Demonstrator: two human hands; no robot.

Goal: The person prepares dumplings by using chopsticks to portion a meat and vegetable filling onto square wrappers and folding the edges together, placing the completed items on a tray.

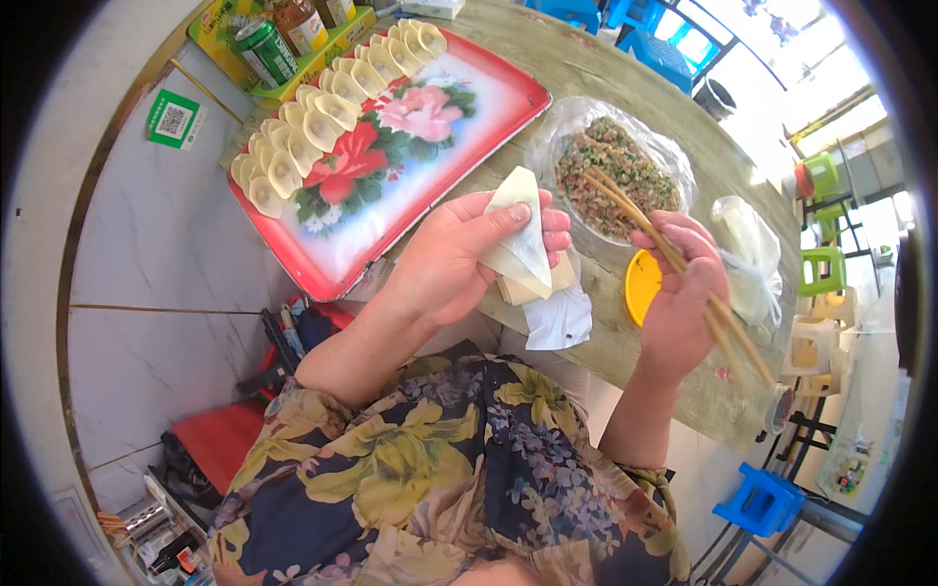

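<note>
My left hand (451, 253) pinches a pale dough wrapper (529, 253), folded over, with the thumb pressed on its middle. Below that hand, a stack of wrappers (561, 277) lies on white paper (560, 322), partly covered by the held piece. Wooden chopsticks (623, 201) are gripped in my right hand (685, 293). Their tips reach over minced filling with green bits (615, 165), in a container lined with a clear plastic bag (685, 157). On the left, a red-rimmed floral tray (506, 132) carries rows of folded wontons (322, 128) along its far side.
A round yellow piece (639, 286) lies beside my right hand, partly hidden. Further right sits a white plastic bag (751, 256). Behind the tray, a green can (265, 55) and bottles (302, 29) stand in a carton against the wall. Blue stools (762, 498) stand beyond the wooden table (506, 36).
</note>
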